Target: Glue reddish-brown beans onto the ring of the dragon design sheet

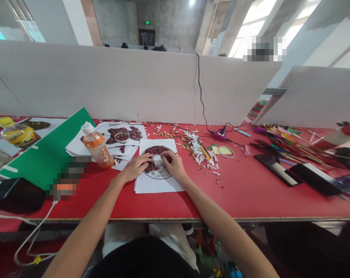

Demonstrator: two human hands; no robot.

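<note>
A white sheet of paper (159, 186) lies in front of me, with a ring-shaped picture (154, 150) on it. Dark red beans cover the upper and left parts of the ring; its lower part is pale and speckled. Resting on the ring's left side is my left hand (135, 167), its fingers stretched over the beans and slightly apart. My right hand (174, 165) is at the right of the pale centre circle (158, 160), thumb and fingertips pinched together. Whatever is between those fingertips is too small to make out.
An orange drink bottle (98, 146) stands left, before more bean-covered sheets (125, 135). A green board (47, 148) leans behind a black box (17, 195). Loose beans and paper scraps (196, 144), a tape roll (226, 152), a purple device (220, 134) and a phone (276, 169) lie right.
</note>
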